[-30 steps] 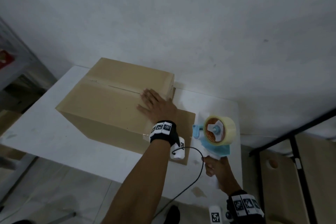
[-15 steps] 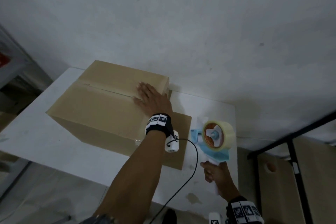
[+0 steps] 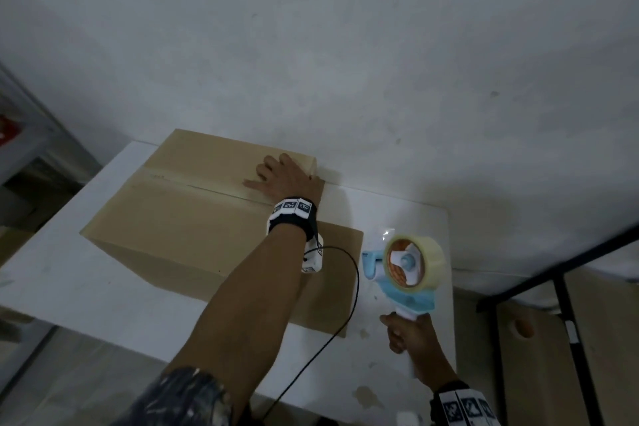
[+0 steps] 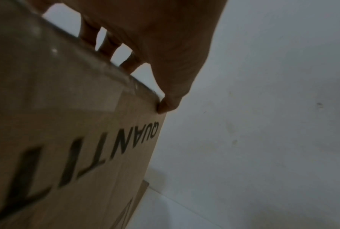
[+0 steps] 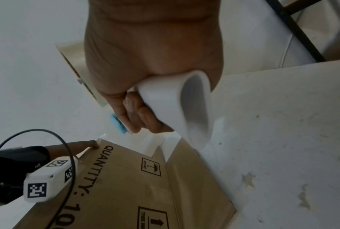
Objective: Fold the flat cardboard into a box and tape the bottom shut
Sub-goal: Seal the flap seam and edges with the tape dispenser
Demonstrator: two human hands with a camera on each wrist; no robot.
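Observation:
A folded brown cardboard box stands on the white table, its closed flaps facing up with a seam across the top. My left hand lies flat on the box top near its far right corner, fingers spread over the seam; the thumb hooks the box edge. The box side shows "QUANTITY" print. My right hand grips the white handle of a blue tape dispenser carrying a clear tape roll, held in the air to the right of the box.
A loose bottom flap of the box lies on the table toward me. A black cable hangs from my left wrist. A white wall stands close behind. Black frame and brown boards stand right of the table.
My left hand slid farther across the box top toward the far right corner. My right hand lifted the tape dispenser slightly and kept hold of it.

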